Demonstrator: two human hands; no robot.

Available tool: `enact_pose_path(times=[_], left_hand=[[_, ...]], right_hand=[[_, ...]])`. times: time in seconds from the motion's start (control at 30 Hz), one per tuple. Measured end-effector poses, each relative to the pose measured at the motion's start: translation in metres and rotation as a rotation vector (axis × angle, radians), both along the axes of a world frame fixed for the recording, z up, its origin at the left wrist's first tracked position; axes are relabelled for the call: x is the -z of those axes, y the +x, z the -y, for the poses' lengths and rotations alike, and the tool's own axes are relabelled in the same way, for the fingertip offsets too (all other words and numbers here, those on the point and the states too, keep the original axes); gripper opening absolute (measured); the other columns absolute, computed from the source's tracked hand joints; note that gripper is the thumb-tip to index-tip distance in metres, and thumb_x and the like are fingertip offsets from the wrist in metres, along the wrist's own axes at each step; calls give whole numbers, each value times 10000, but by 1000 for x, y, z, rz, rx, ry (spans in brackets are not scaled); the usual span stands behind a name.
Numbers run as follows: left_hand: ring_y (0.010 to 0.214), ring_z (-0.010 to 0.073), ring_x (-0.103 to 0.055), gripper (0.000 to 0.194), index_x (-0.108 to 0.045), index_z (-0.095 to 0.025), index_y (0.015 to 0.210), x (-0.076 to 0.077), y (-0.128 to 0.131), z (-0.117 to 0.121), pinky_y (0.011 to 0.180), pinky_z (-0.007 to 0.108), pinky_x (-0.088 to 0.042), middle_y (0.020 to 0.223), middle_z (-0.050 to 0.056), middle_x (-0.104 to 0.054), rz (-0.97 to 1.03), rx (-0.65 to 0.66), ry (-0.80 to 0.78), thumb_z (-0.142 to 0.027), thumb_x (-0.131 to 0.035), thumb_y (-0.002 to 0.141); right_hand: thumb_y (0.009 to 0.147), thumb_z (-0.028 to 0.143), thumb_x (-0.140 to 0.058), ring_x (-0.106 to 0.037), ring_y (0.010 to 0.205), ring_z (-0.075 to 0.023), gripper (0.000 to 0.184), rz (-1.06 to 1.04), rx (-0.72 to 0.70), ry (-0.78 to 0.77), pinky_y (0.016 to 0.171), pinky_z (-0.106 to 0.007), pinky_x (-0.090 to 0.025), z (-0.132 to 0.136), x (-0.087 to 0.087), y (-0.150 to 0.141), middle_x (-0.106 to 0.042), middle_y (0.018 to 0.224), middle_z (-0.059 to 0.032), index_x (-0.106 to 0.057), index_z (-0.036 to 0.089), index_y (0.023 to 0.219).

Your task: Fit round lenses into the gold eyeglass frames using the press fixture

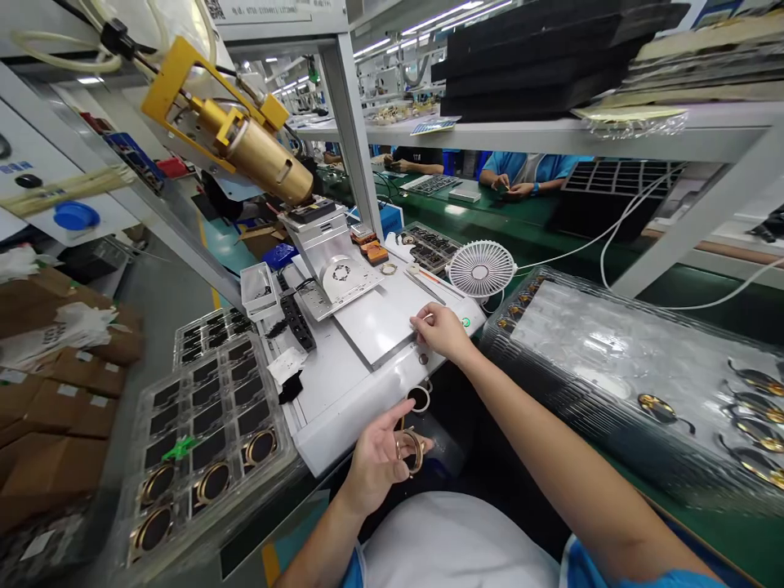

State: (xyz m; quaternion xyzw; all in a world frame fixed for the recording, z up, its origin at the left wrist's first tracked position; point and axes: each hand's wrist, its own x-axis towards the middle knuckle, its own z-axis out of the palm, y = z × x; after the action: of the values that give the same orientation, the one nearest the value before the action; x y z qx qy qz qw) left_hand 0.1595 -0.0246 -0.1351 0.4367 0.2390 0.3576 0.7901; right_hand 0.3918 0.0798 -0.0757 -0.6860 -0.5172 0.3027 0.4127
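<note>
Closest to the camera, a gold ring (409,451) was gripped by the fingers of the left hand (375,467) off the counter's (343,408) front edge; the right hand (442,331), fingers loosely curled, was rested on a white plate (373,322) near a desk fan (481,271).

Gold oval ring (410,452), thin open frame, near-upright, pinched in L hand (376,461)

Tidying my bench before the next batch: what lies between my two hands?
In the head view, the front edge of the white bench and a small metal ring beside it lie between your right hand and left hand, which holds a gold ring.
</note>
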Motion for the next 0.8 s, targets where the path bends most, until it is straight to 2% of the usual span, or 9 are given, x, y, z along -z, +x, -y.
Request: enact_pose_path(times=[0.1,0.2,0.3,0.37,0.43,0.5,0.63,0.7,0.8], left_hand=[[1030,301,-747,1016,-559,-199,1477,1,-6,4,972,433,-554,1011,128,-798,-28,-12,68,-508,-968,601],[1084,321,-737,1064,-450,-221,1552,2,-10,10,926,426,-590,1195,177,-759,-124,-43,205,-416,-969,643],[1095,320,-747,1095,-370,-313,1591,5,-4,15,981,487,-595,1633,228,-409,-311,-131,464,-294,-960,668],[1122,331,-741,1120,-288,-359,1620,6,5,17,1023,527,-583,1732,210,-181,-435,-133,655,-268,-929,706],[1224,381,-691,1154,-199,-344,1648,7,14,18,1056,552,-566,1737,204,-158,-525,-82,798,-279,-902,735],[1337,427,-605,1185,-156,-304,1660,7,21,18,1106,574,-525,1725,209,-207,-576,-19,885,-296,-897,737],[1143,362,-739,1151,-234,-339,1642,4,23,17,1075,549,-558,1724,216,-204,-462,71,894,-296,-918,718],[1054,317,-775,1083,-352,-351,1597,2,22,17,998,493,-617,1733,217,-164,-339,59,812,-280,-941,690],[1078,328,-767,940,-506,-302,1488,2,21,14,920,444,-654,1739,230,-114,-208,-4,662,-259,-958,664]], right_hand=[[870,285,-705,-617,645,-222,179,65,124,1,656,-300,-413,-1,4,-1,-570,546,41,-536,231,839],[876,377,-716,-594,632,-215,223,25,112,89,647,-311,-420,38,13,-6,-573,593,37,-555,224,904],[918,469,-679,-658,721,-220,272,-202,-108,139,642,-321,-480,90,25,-19,-704,795,-45,-641,200,936],[913,485,-700,-704,886,-252,355,-328,-205,113,692,-341,-541,116,32,-30,-748,1013,-100,-692,189,1109],[886,479,-741,-710,969,-268,469,-402,-182,108,762,-369,-578,129,36,-38,-741,1114,-120,-679,191,1250],[852,484,-776,-715,916,-256,480,-483,-97,123,781,-379,-592,132,38,-41,-748,1067,-114,-701,187,1222],[786,486,-845,-682,696,-188,429,-751,-45,74,667,-326,-592,128,34,-29,-754,849,-63,-745,185,1076],[759,475,-875,-666,631,-168,435,-835,-52,50,630,-302,-586,130,31,-22,-737,739,-42,-752,182,1056],[724,477,-904,-670,597,-171,436,-836,-37,32,602,-304,-596,136,27,-18,-717,679,-34,-750,168,991]])
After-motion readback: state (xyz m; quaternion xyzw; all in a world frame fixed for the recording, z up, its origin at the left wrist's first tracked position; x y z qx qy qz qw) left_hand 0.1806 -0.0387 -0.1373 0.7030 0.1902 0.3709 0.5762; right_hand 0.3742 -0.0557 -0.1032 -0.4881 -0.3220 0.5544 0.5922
